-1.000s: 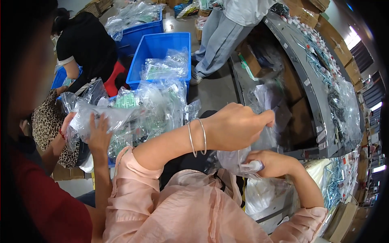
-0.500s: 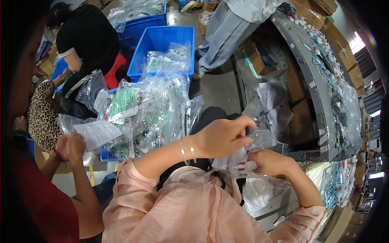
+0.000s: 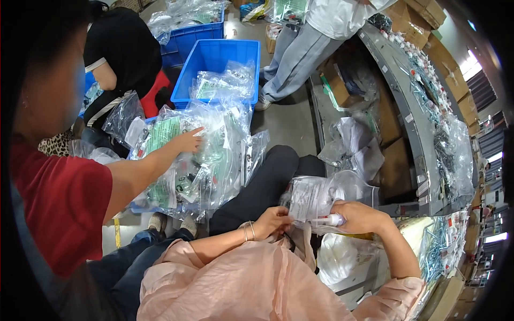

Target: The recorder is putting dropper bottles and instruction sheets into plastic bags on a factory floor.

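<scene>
A clear plastic bag (image 3: 356,184) lies across my lap, a printed white sheet (image 3: 306,199) showing through it. My right hand (image 3: 363,216) is closed around the bag's right part. Beside its fingers is a small white-capped tube (image 3: 334,220); I cannot tell whether it is inside the bag. At the bag's lower left edge, my left hand (image 3: 271,222) is pinched closed, with its fingertips partly hidden. To the left, a co-worker's hand (image 3: 188,141) reaches over a pile of filled clear bags (image 3: 214,155).
A blue bin (image 3: 179,88) stands beyond the pile, with another blue bin (image 3: 187,43) behind it. At right, a grey metal bench (image 3: 393,75) carries many small parts, with cardboard boxes (image 3: 399,160) underneath. A person in grey trousers (image 3: 305,59) stands ahead.
My left hand has come down from above the bag to its left edge. The sheet inside now shows more fully. The co-worker at left has moved a hand onto the pile, without the earlier bag.
</scene>
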`<state>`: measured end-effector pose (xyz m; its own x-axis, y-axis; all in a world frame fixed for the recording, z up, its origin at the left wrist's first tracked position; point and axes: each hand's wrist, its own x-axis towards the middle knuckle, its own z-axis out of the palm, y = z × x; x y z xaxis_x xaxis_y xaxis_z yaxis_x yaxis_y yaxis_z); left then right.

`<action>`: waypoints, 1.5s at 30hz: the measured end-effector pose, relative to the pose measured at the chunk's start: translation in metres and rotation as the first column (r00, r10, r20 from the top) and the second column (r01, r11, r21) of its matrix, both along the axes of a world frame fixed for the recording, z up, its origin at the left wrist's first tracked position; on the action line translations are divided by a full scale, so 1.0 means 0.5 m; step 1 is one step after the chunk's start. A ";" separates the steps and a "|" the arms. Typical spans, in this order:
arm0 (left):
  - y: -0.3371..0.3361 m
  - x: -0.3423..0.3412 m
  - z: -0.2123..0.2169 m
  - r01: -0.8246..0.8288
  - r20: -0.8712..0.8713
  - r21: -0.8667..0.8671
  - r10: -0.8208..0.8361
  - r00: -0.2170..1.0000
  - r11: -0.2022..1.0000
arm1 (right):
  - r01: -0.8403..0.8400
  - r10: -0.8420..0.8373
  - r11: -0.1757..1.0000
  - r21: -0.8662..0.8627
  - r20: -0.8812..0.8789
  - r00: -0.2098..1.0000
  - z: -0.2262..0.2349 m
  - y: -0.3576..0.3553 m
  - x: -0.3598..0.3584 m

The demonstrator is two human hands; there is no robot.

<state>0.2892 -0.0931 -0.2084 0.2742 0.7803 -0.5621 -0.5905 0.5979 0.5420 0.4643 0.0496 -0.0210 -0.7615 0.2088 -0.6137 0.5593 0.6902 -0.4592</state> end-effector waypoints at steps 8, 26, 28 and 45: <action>0.036 -0.049 0.120 0.318 -0.736 0.484 0.184 0.651 0.815 | 0.001 0.000 1.000 0.006 -0.028 1.000 0.013 -0.029 0.018; 0.159 -0.047 0.324 0.321 -0.604 0.736 0.366 0.708 0.596 | 0.248 -0.113 0.907 0.341 -0.372 0.921 0.237 -0.074 0.035; 0.167 -0.055 0.348 0.086 -0.326 0.745 0.248 0.912 0.661 | 0.281 -0.096 0.863 0.420 -0.409 0.907 0.289 -0.076 0.028; 0.305 -0.277 0.488 -0.018 -0.359 0.901 0.768 0.531 0.434 | 0.395 -0.076 0.830 0.394 -0.621 0.780 0.315 -0.027 0.087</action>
<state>0.1505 0.0592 0.0353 -0.3451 0.8140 0.4673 0.1351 -0.4496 0.8829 0.5076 0.0360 0.1365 -0.8094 0.5704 0.1396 0.4856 0.7839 -0.3869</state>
